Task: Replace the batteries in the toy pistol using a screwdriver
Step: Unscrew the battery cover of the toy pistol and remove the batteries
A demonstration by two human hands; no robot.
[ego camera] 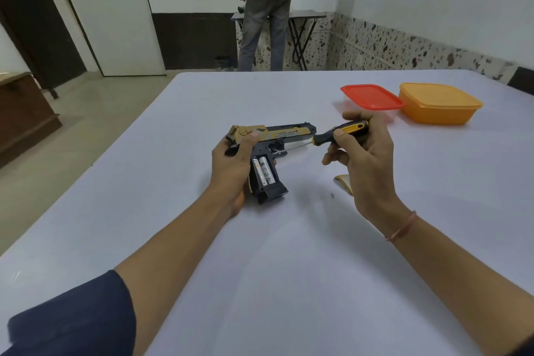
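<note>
A gold and black toy pistol [284, 136] is held over the white table [289, 240], barrel pointing right. My left hand [231, 166] grips it at the rear of the grip. The grip's battery compartment is uncovered, with two silver batteries [263, 173] side by side inside. My right hand [364, 165] holds a black and yellow screwdriver [339, 131]; its thin shaft points left toward the trigger area. A gold cover piece [342, 182] lies on the table, partly hidden behind my right hand. A tiny dark screw [332, 196] lies near it.
A red lid [371, 97] and an orange plastic container [437, 102] sit at the table's far right. Beyond the table a person [264, 9] stands with their back to me at a small folding table [306, 16]. A white door [109, 9] is at the left.
</note>
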